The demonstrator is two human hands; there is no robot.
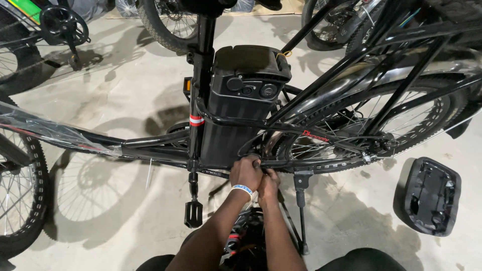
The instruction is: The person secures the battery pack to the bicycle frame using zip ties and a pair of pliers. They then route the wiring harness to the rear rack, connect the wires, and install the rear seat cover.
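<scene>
At the lower centre of the frame, the left hand and right hand press side by side, fingers clamped on the black bicycle frame just below the battery box, seemingly steadying it above the kickstand.
</scene>
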